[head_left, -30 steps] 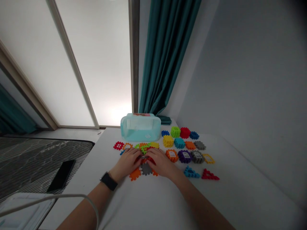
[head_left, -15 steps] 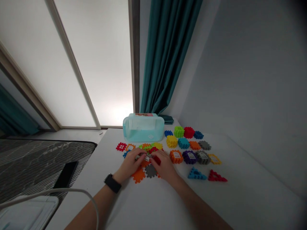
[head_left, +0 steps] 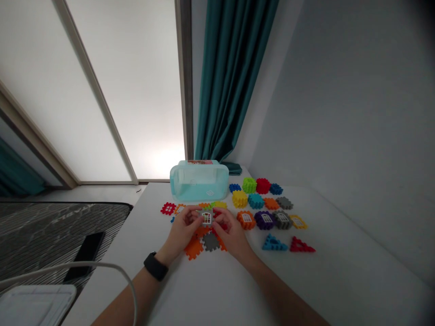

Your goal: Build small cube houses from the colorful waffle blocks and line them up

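My left hand (head_left: 180, 232) and my right hand (head_left: 230, 233) meet above a pile of flat toothed plastic tiles on the white table (head_left: 210, 290). Between the fingertips of both hands is a small grey window tile (head_left: 207, 218) with a white grid, lifted off the pile. A black watch (head_left: 155, 266) is on my left wrist. Under the hands lie an orange tile (head_left: 192, 247) and a grey tile (head_left: 211, 241).
A pale blue plastic box (head_left: 199, 181) lies behind the pile. Rows of coloured tile stacks (head_left: 260, 200) and a blue triangle (head_left: 274, 243) and red triangle (head_left: 301, 246) sit to the right. A black phone (head_left: 84, 251) lies on the mat to the left. A white cable (head_left: 68, 268) crosses the near left.
Both hands rose from lying flat on the pile and now pinch the grey window tile between them, held up above the other tiles.
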`<act>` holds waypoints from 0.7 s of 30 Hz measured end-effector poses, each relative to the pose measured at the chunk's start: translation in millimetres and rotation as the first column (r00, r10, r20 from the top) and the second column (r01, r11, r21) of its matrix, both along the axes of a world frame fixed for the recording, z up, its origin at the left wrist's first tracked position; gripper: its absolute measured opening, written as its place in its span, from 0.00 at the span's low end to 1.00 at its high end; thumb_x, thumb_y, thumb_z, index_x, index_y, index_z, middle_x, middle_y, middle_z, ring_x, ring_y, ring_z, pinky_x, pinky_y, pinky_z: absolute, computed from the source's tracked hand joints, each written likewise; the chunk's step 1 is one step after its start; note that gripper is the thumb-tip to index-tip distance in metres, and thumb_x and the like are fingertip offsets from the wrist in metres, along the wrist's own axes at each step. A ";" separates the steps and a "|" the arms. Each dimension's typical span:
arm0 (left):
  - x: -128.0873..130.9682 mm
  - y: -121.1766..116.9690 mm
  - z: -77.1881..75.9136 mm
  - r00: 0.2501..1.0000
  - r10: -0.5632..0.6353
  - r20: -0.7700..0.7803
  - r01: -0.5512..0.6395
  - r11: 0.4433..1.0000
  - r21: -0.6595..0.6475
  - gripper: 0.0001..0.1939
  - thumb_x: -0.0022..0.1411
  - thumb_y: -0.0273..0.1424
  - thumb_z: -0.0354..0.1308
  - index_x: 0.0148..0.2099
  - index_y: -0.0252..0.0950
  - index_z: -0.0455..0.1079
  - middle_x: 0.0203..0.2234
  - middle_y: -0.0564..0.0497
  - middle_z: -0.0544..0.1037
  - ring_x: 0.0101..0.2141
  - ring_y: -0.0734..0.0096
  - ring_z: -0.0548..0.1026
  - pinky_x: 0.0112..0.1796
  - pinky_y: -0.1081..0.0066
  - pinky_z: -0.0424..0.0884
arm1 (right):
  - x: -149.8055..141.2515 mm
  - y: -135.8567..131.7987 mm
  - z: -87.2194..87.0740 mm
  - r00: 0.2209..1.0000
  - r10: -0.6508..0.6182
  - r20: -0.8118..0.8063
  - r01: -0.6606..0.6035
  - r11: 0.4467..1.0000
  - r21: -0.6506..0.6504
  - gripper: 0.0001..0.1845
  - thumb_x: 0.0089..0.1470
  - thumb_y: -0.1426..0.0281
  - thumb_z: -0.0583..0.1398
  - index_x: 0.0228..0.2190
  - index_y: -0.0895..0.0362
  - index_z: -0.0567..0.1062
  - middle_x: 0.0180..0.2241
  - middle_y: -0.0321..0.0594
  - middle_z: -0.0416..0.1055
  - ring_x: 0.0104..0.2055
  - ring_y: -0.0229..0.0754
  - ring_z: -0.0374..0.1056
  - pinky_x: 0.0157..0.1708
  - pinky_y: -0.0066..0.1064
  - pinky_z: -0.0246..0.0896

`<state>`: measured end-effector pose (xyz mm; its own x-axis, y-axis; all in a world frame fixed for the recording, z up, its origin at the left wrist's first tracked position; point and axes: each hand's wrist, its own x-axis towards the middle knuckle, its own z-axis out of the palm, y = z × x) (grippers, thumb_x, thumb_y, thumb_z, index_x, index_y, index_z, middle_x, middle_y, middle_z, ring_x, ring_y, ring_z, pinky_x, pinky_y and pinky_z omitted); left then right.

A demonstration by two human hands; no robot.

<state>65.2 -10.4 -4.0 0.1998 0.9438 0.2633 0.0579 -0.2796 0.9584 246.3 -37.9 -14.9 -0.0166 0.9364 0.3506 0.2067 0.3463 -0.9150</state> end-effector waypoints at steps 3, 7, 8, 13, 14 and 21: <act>-3.9 -1.6 1.6 0.994 0.000 -0.107 0.012 0.993 0.114 0.19 0.63 0.40 0.62 0.52 0.37 0.69 0.34 0.51 0.75 0.34 0.68 0.74 0.38 0.66 0.73 | 0.6 1.1 -1.2 1.000 -0.022 -0.004 0.022 1.000 -0.006 0.18 0.59 0.64 0.59 0.50 0.55 0.71 0.28 0.34 0.72 0.33 0.42 0.71 0.37 0.35 0.69; -11.4 -2.7 5.0 0.938 0.057 -0.343 0.066 0.940 0.335 0.26 0.59 0.34 0.67 0.58 0.40 0.66 0.47 0.45 0.74 0.47 0.58 0.74 0.49 0.55 0.72 | 3.4 1.0 -0.3 0.998 -0.065 0.017 0.065 0.998 0.009 0.15 0.60 0.63 0.58 0.47 0.55 0.72 0.29 0.36 0.72 0.33 0.43 0.71 0.37 0.35 0.70; -12.8 -2.4 5.4 0.925 0.078 -0.372 0.068 0.929 0.364 0.27 0.59 0.34 0.68 0.59 0.41 0.66 0.49 0.44 0.73 0.49 0.57 0.73 0.50 0.54 0.72 | 3.8 0.5 0.1 0.997 -0.071 0.029 0.071 0.997 0.021 0.15 0.60 0.63 0.58 0.47 0.55 0.72 0.29 0.36 0.72 0.34 0.43 0.71 0.38 0.36 0.70; -16.3 0.2 5.0 0.888 0.145 -0.437 0.078 0.888 0.453 0.24 0.61 0.34 0.66 0.58 0.42 0.68 0.52 0.44 0.70 0.53 0.56 0.71 0.53 0.53 0.72 | 4.1 -2.6 1.2 0.996 -0.066 0.061 0.063 0.996 0.059 0.16 0.61 0.63 0.58 0.48 0.54 0.72 0.29 0.36 0.72 0.34 0.43 0.72 0.40 0.36 0.71; -16.9 0.5 4.8 0.883 0.149 -0.444 0.084 0.882 0.463 0.23 0.62 0.34 0.66 0.58 0.43 0.68 0.52 0.44 0.70 0.53 0.56 0.71 0.53 0.53 0.72 | 4.1 -3.0 1.5 0.996 -0.062 0.065 0.058 0.996 0.062 0.15 0.61 0.63 0.57 0.49 0.54 0.72 0.29 0.36 0.72 0.34 0.44 0.72 0.40 0.36 0.71; -20.4 1.4 3.5 0.873 0.175 -0.455 0.084 0.865 0.494 0.23 0.64 0.38 0.65 0.59 0.44 0.68 0.54 0.43 0.67 0.54 0.55 0.70 0.55 0.52 0.71 | 12.9 -4.8 7.0 0.966 -0.086 0.245 0.027 0.972 0.235 0.16 0.60 0.71 0.57 0.50 0.51 0.72 0.45 0.44 0.74 0.45 0.47 0.71 0.48 0.42 0.70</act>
